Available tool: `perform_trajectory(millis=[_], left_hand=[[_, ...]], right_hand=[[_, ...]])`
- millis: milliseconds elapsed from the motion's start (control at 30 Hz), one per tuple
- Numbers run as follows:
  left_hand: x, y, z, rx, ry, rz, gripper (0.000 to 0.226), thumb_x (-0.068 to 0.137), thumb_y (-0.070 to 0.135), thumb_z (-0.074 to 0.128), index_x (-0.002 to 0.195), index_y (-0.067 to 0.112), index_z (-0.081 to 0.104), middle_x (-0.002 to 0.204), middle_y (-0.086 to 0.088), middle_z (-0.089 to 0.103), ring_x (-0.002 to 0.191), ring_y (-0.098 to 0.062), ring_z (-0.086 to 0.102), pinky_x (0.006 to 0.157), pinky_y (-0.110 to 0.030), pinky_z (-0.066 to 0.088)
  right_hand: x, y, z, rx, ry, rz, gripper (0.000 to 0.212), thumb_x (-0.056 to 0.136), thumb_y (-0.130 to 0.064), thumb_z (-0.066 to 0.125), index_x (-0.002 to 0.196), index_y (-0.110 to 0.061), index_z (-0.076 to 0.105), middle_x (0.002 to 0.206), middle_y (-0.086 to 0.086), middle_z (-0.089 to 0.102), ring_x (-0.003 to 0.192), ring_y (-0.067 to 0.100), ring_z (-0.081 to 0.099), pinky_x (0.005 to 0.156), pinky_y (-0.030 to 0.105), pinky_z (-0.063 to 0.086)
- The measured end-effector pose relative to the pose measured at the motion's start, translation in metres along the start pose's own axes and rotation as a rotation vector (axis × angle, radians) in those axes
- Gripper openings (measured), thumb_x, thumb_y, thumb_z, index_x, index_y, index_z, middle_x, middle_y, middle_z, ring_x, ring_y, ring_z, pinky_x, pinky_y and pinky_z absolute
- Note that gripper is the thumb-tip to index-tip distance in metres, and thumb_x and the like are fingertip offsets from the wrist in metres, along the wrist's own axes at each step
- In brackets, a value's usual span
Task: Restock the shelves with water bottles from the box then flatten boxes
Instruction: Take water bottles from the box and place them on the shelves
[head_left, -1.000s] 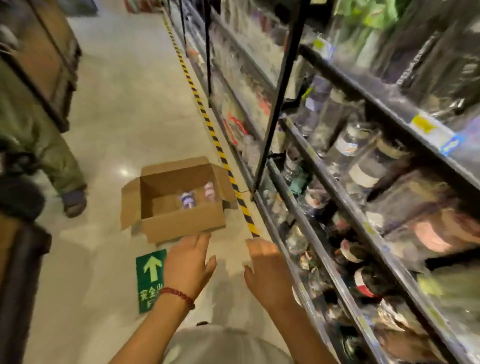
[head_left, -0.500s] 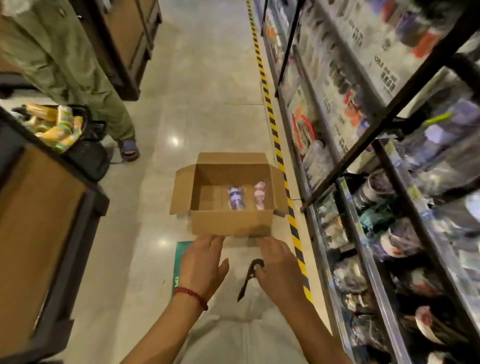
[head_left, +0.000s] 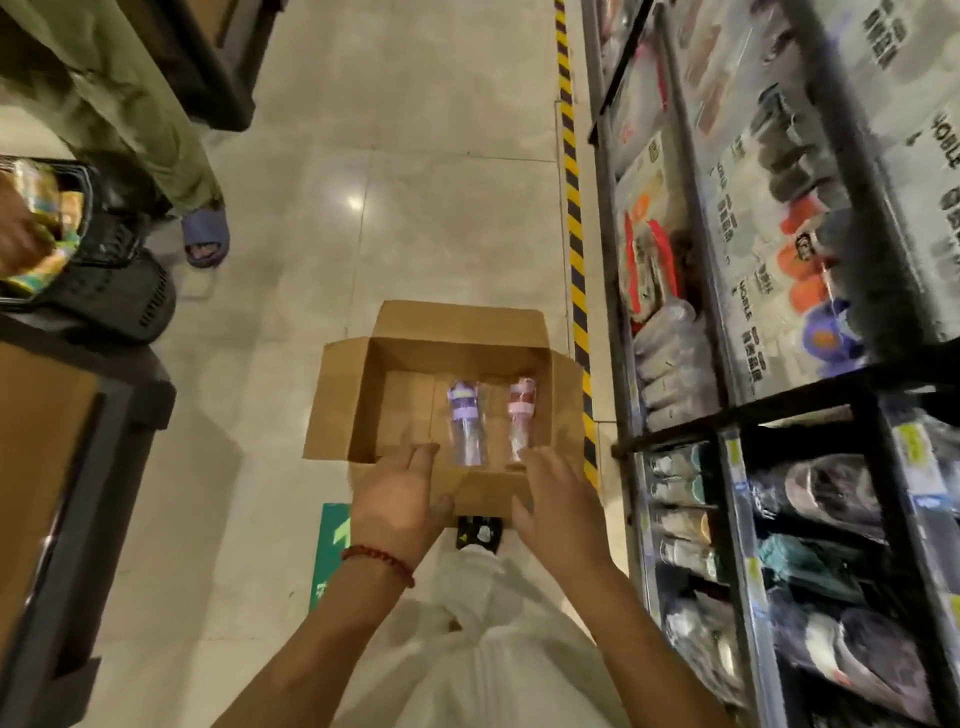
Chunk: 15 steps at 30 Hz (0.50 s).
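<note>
Packaging on the shelves (head_left: 727, 415) to the right carries the word "NOBLE" with Chinese characters beside it; the rest of the print there is too blurred to read. A green floor sticker (head_left: 332, 540) with a pale arrow shows beside the left wrist, its lower text hidden by the arm.

The open cardboard box (head_left: 337, 405) sits on the tiled floor just left of the yellow-and-black striped tape (head_left: 571, 208), flaps spread. Inside lie two clear water bottles side by side: the purple-capped bottle (head_left: 465, 426) and, to its right, the pink-capped bottle (head_left: 520, 421). Any labels on them cannot be made out.

The left hand (head_left: 400, 499), a red bead bracelet (head_left: 379, 558) on its wrist, reaches over the box's near wall with fingers straight and spread, holding nothing. The right hand (head_left: 558, 499) does likewise, fingers loose and empty, near the pink-capped bottle; whether it touches is unclear.

At the left edge another person's trouser leg and blue sandal (head_left: 205, 234) are cut off, beside a black basket (head_left: 119, 280) of blurred packets.
</note>
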<state>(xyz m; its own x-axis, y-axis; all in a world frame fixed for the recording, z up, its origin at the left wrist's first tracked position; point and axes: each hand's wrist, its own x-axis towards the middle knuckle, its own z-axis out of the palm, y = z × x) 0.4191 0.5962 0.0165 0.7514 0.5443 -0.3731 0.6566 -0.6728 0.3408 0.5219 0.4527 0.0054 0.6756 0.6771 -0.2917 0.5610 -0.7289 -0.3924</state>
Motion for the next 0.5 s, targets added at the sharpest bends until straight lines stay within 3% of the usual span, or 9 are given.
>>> perform_trajectory(millis=[100, 200, 267, 367, 500], left_hand=[[0.059, 0.007, 0.014, -0.09, 0.019, -0.022, 0.055, 0.076, 0.026, 0.072, 0.126, 0.011, 0.056, 0.121, -0.009, 0.061, 0.109, -0.028, 0.057, 0.087, -0.033, 0.047], [0.118, 0.005, 0.034, -0.072, -0.059, -0.054, 0.054, 0.084, 0.034, 0.064, 0.133, 0.02, 0.046, 0.129, -0.001, 0.054, 0.117, -0.019, 0.049, 0.094, -0.03, 0.042], [0.159, -0.003, 0.06, -0.06, -0.105, -0.064, 0.051, 0.086, 0.036, 0.061, 0.133, 0.022, 0.045, 0.129, 0.001, 0.053, 0.118, -0.017, 0.048, 0.095, -0.029, 0.042], [0.214, -0.025, 0.112, -0.061, -0.125, -0.053, 0.047, 0.086, 0.036, 0.061, 0.128, 0.021, 0.048, 0.123, -0.001, 0.057, 0.113, -0.018, 0.051, 0.089, -0.03, 0.044], [0.282, -0.057, 0.196, -0.019, -0.222, -0.045, 0.045, 0.087, 0.037, 0.059, 0.128, 0.022, 0.046, 0.123, 0.001, 0.056, 0.112, -0.018, 0.051, 0.087, -0.029, 0.043]], right_hand=[[0.057, 0.013, 0.009, -0.011, -0.103, 0.049, 0.045, 0.091, -0.023, 0.056, 0.134, -0.02, 0.044, 0.134, 0.002, 0.046, 0.122, 0.023, 0.044, 0.088, 0.03, 0.042], [0.109, 0.03, 0.035, 0.033, -0.108, 0.103, 0.043, 0.089, -0.021, 0.058, 0.131, -0.021, 0.048, 0.129, 0.002, 0.049, 0.119, 0.023, 0.046, 0.077, 0.027, 0.035], [0.142, 0.045, 0.066, 0.031, -0.135, 0.126, 0.044, 0.09, -0.022, 0.059, 0.132, -0.021, 0.047, 0.131, 0.002, 0.049, 0.119, 0.023, 0.047, 0.078, 0.026, 0.036], [0.19, 0.075, 0.123, 0.065, -0.197, 0.166, 0.044, 0.091, -0.026, 0.057, 0.133, -0.021, 0.044, 0.134, 0.004, 0.046, 0.12, 0.025, 0.044, 0.09, 0.034, 0.043], [0.244, 0.121, 0.206, 0.077, -0.222, 0.221, 0.033, 0.09, -0.023, 0.056, 0.122, -0.018, 0.052, 0.122, 0.006, 0.054, 0.111, 0.027, 0.05, 0.086, 0.039, 0.045]])
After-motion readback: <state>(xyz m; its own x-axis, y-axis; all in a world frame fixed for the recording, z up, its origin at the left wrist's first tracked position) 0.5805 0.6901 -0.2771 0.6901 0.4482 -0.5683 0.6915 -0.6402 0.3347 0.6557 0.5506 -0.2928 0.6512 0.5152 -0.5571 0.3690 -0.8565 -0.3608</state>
